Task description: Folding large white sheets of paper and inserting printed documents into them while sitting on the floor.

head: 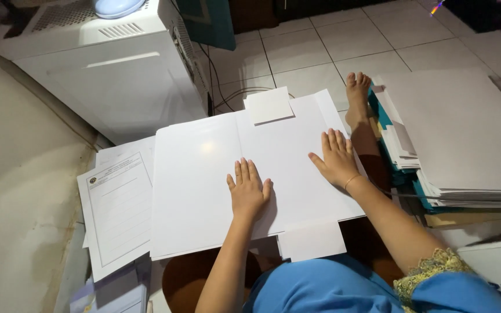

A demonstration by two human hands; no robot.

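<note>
Both my hands lie flat with fingers spread, gripping nothing — my left hand (249, 192) presses near the middle of the big white folded sheet (204, 174) across my lap, my right hand (336, 157) on its right half near the edge. A small white flap (269, 105) sticks out at the far edge and another (312, 239) at the near one — a printed form (117, 211) lies just left, a paper stack (465, 139) to the right
</note>
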